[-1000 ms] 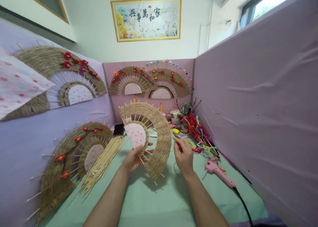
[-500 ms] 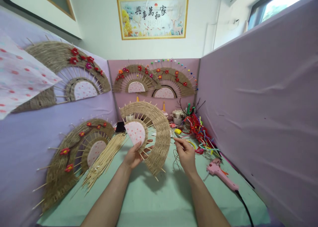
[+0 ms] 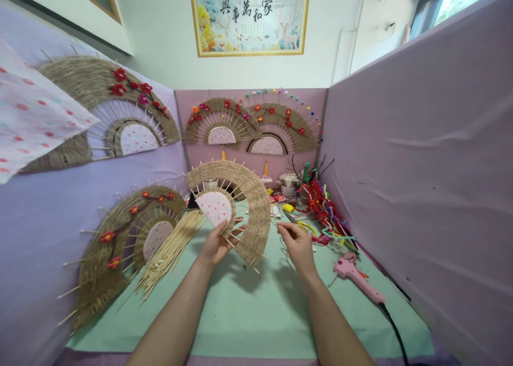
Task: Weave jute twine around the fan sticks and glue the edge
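My left hand (image 3: 215, 245) grips a half-woven straw fan (image 3: 250, 200) by its inner ring, beside the pink dotted half-circle (image 3: 215, 208) at its centre. The fan stands tilted above the green table mat (image 3: 248, 312), its bamboo ribs poking out past the woven band. My right hand (image 3: 295, 244) is just right of the fan, fingers pinched on a thin strand of straw cord that hangs down toward the mat.
A bundle of bamboo sticks (image 3: 170, 254) lies at the left, next to a finished fan with red flowers (image 3: 124, 243) leaning on the purple partition. A pink glue gun (image 3: 356, 278) lies at the right. Coloured pipe cleaners (image 3: 324, 211) are piled at the back right. More fans hang on the walls.
The fan has turned a little and moved left and up in my left hand. My right hand stays pinched beside it, and the view has tilted down slightly.
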`<state>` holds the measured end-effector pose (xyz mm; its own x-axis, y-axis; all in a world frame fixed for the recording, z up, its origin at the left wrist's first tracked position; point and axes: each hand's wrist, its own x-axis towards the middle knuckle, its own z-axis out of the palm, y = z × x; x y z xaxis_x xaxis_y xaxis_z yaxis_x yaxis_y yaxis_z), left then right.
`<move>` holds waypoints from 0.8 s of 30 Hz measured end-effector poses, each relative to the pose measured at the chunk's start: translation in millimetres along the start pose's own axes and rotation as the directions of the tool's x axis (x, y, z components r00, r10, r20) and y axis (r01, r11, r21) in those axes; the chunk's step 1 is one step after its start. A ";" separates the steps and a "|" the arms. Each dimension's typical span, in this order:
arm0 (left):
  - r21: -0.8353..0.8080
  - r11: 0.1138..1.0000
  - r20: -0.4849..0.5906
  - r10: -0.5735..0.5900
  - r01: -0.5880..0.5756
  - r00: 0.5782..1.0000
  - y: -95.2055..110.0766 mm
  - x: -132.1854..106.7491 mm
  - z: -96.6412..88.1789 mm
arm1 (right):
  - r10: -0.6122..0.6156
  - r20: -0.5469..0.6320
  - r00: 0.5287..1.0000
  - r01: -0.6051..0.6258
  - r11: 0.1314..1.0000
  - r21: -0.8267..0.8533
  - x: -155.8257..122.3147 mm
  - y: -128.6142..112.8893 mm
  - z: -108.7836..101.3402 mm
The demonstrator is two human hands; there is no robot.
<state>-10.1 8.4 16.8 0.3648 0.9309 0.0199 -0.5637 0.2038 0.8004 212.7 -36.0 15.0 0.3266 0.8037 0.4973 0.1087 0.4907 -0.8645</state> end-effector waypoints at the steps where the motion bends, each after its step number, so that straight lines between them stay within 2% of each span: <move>1: 0.004 1.000 -0.002 0.007 -0.007 1.000 -0.4 0.4 0.3 | 0.006 -0.006 1.000 -0.006 1.000 -0.002 0.0 0.2 0.3; 11: -0.029 0.990 -0.043 0.135 -0.136 0.990 -2.8 5.1 -0.6 | 0.071 0.120 0.990 -0.066 0.997 -0.044 -1.1 13.7 5.3; 18: -0.085 0.988 -0.063 0.124 -0.130 0.990 -0.8 5.4 -0.8 | 0.036 0.223 0.974 -0.013 0.994 -0.104 -3.9 11.5 6.4; 24: -0.141 0.984 -0.077 0.097 -0.108 0.992 -2.6 5.3 0.9 | 0.043 0.332 0.942 -0.002 0.992 -0.124 -5.1 11.3 8.3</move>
<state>-6.0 12.6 15.4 0.2502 0.9668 0.0518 -0.6984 0.1432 0.7012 204.5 -31.8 3.3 0.0007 0.8901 0.4558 0.2234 0.4442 -0.8676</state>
